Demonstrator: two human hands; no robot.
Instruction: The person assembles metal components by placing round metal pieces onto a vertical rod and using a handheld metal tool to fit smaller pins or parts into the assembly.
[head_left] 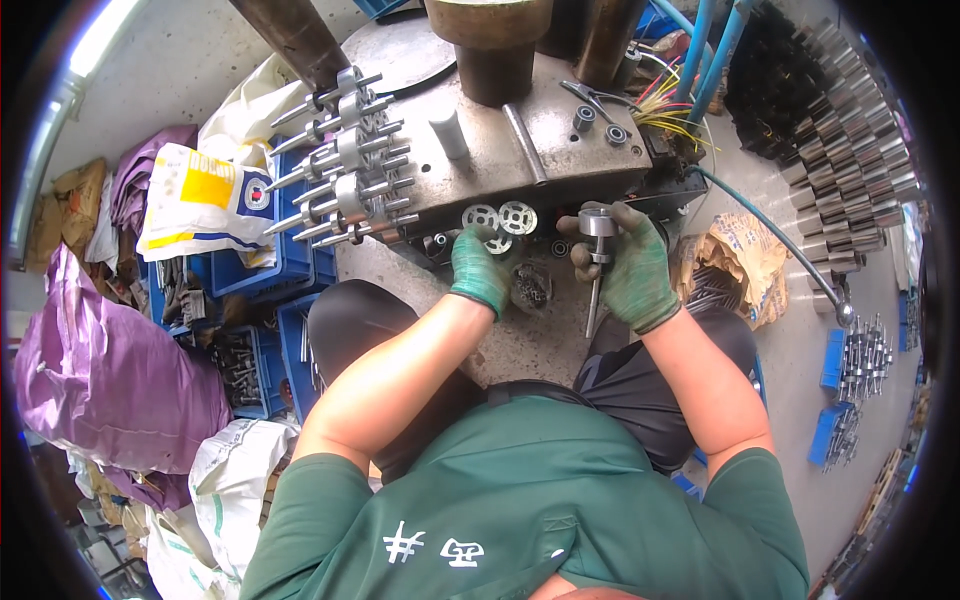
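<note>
Upright in my right hand point(640, 272) is a metal rotor on a thin shaft point(597, 224). The gloved fingers wrap around it just below its thick cylindrical head, and the shaft's end points down toward my lap. My left hand point(478, 270), also in a green glove, is closed at a cluster of round metal plates with holes point(517, 218) by the press's front edge. Its fingertips pinch at the nearest plate point(497, 242) and are partly hidden. Below the plates, between my knees, sits a clear bag of small dark parts point(531, 286).
On the press table point(420, 185) lie a metal rod point(525, 145), a grey cylinder point(448, 134) and two bearings point(584, 118). Several rotors on shafts point(350, 195) are stacked at its left edge. Blue bins point(250, 282) stand left; metal cylinders point(840, 165) are piled right.
</note>
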